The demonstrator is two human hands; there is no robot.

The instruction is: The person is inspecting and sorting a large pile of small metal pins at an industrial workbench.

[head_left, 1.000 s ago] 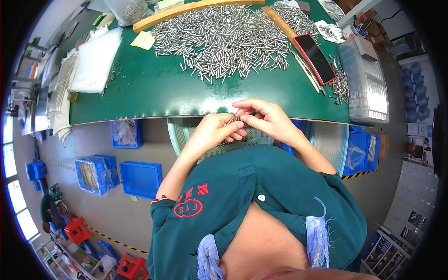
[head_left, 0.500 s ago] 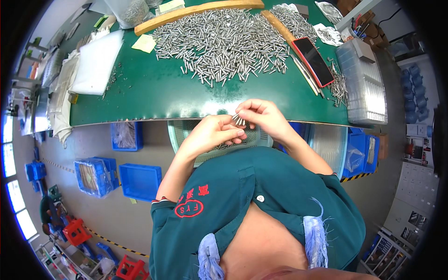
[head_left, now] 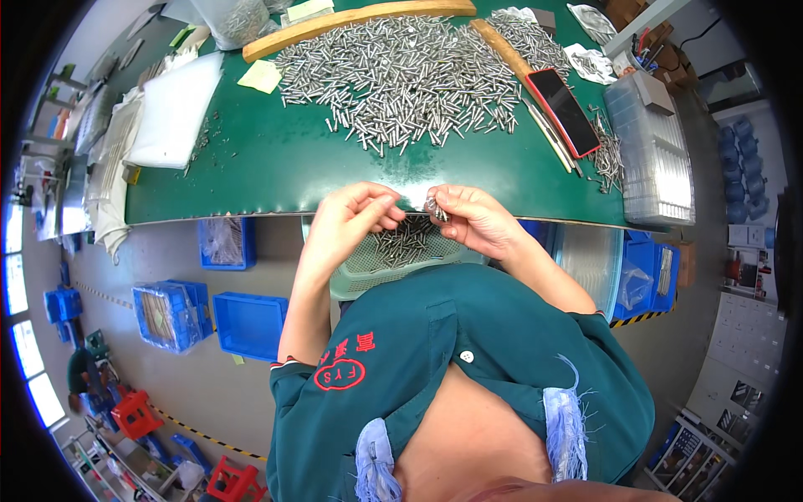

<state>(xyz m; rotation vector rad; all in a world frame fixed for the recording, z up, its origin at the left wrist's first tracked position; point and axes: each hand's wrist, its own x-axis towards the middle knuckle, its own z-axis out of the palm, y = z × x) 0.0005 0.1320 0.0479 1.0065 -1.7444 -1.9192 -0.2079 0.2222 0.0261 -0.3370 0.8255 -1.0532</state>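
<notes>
My right hand (head_left: 478, 221) is closed on a small bunch of metal pins (head_left: 437, 208), held upright between thumb and fingers near the table's front edge. Just left of it, my left hand (head_left: 351, 219) is apart from the bunch, thumb and fingertips drawn together; whatever they may pinch is too small to make out. Below both hands a pale green mesh basket (head_left: 368, 269) sits at my lap, with loose metal pins (head_left: 403, 243) in it. A broad heap of similar silvery pins (head_left: 410, 79) covers the back middle of the green table (head_left: 276, 171).
Wooden strips (head_left: 360, 18) border the heap. At its right lie a red-edged phone (head_left: 565, 113), thin sticks (head_left: 548, 134) and a smaller pin pile (head_left: 606, 155). Clear plastic trays (head_left: 648, 155) stand far right; white sheets (head_left: 176, 109) lie left. Blue bins (head_left: 251, 325) are on the floor.
My left hand has drawn away leftward from the right hand, uncovering the pins in the basket. The bunch stays in my right hand, now turned more upright.
</notes>
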